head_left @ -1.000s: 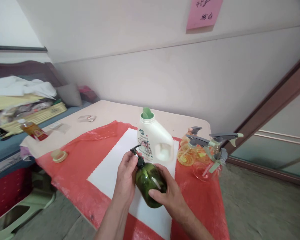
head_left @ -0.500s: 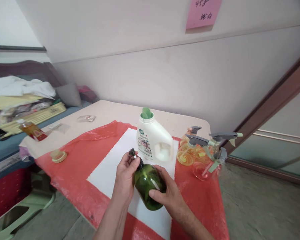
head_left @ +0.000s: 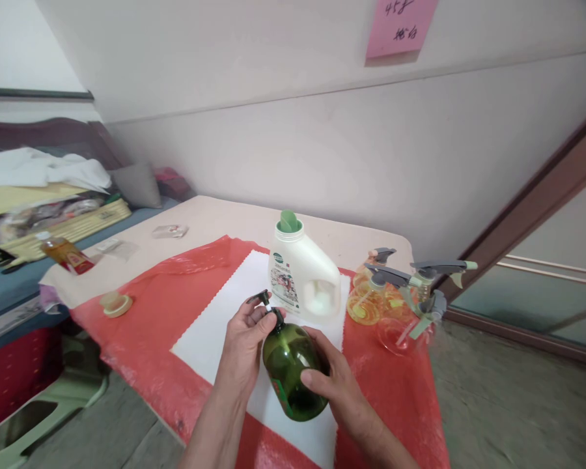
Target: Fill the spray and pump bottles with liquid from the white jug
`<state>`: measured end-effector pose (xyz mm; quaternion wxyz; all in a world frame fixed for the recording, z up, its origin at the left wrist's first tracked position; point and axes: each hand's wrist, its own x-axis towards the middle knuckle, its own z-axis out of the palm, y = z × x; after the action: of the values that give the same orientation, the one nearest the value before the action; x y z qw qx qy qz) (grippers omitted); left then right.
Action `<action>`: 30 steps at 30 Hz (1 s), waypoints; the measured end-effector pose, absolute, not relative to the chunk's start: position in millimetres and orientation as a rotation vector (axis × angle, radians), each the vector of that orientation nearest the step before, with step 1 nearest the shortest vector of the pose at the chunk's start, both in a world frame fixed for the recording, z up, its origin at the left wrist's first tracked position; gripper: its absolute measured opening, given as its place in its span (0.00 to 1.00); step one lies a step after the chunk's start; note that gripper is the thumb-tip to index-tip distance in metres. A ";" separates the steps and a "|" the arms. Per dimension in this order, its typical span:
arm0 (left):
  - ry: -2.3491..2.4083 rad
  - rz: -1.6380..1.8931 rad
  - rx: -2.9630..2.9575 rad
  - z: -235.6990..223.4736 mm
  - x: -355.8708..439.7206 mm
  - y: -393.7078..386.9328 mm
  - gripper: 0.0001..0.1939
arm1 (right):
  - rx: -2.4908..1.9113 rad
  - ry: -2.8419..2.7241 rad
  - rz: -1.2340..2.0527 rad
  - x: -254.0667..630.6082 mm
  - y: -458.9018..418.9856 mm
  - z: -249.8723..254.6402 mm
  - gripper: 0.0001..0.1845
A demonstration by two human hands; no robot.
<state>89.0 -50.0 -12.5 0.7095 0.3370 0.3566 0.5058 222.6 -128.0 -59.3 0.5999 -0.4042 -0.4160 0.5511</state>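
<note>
A dark green pump bottle [head_left: 293,371] is held tilted between my two hands, above a white sheet [head_left: 215,326]. My left hand [head_left: 247,339] is closed round the collar of its black pump head [head_left: 277,318], thumb on the near side. Around the bottle's body wraps my right hand [head_left: 334,374], its thumb across the front. Just behind stands a cream jug [head_left: 300,277] with a printed label and a green spout in its uncapped neck. A yellowish cap [head_left: 117,305] lies at the left on the red plastic cover [head_left: 170,286].
Several spray bottles [head_left: 366,305] with grey trigger heads stand at the table's right edge. A bottle of amber liquid [head_left: 66,253] and small plastic packets [head_left: 170,231] lie at the left. A pale green stool [head_left: 53,417] is beside the table.
The green bottle has turned about its axis, bringing a green and red label edge into view. Its base has dropped slightly towards me. The pump spout points more to the left.
</note>
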 end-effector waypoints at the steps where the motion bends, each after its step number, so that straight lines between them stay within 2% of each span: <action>1: 0.774 1.108 0.747 -11.6 88.2 -49.9 0.32 | -0.885 -0.928 1.327 221.9 -128.5 -58.0 0.31; 7: 0.650 1.016 0.738 -12.8 86.5 -52.0 0.37 | -0.668 -0.448 1.687 210.0 -139.4 -68.3 0.29; 12: 0.523 0.937 0.744 -15.6 86.6 -56.0 0.32 | -0.512 -0.255 1.908 202.0 -148.8 -82.3 0.37; 15: 0.556 0.934 0.700 -15.9 87.8 -56.1 0.27 | -0.531 -0.319 1.817 204.1 -144.6 -79.9 0.33; 18: 0.672 0.948 0.709 -16.4 90.3 -55.4 0.19 | -0.658 -0.577 1.555 210.4 -135.0 -71.8 0.27; 22: 0.743 0.966 0.831 -16.3 93.4 -55.8 0.13 | -0.854 -0.931 1.275 217.5 -126.2 -65.0 0.33; 30: 0.742 0.930 0.816 -14.5 90.7 -56.6 0.12 | -0.818 -0.962 1.329 216.7 -130.5 -60.2 0.33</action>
<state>90.7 -56.6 -14.5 0.7508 0.3737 0.3398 0.4258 216.7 -130.5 -60.2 0.6085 -0.3542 -0.4165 0.5751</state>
